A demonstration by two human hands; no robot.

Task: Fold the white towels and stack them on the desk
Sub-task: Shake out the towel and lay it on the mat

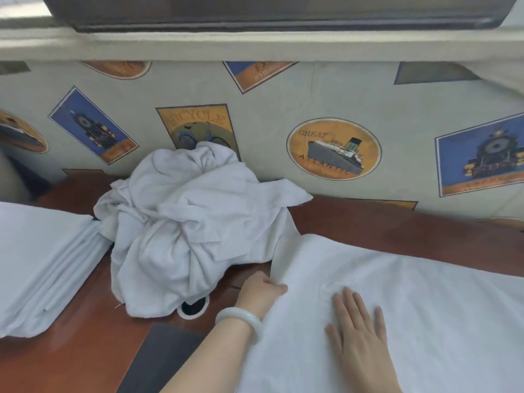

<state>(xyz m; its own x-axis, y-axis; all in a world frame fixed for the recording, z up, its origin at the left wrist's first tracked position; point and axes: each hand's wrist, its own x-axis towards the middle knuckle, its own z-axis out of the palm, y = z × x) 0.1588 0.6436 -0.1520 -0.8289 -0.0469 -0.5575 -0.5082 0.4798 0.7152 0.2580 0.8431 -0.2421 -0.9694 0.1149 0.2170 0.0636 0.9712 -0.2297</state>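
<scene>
Now my right hand (357,333) lies flat on the towel (425,302), fingers spread, to hold it down and keep it smooth. My left hand (259,290) pinches the towel's edge just beside it. I think that is so I can lift that side over for a fold. The heap (181,228) of messy towels sits just past my left hand. The stack (37,265) of folded ones lies well to its left on the desk (85,353), out of my way.

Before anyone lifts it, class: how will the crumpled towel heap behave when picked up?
Likely floppy: the heap lies in soft, twisted folds. Probably sags and trails, as loose ends spill over the desk. Unlikely to roll.
</scene>
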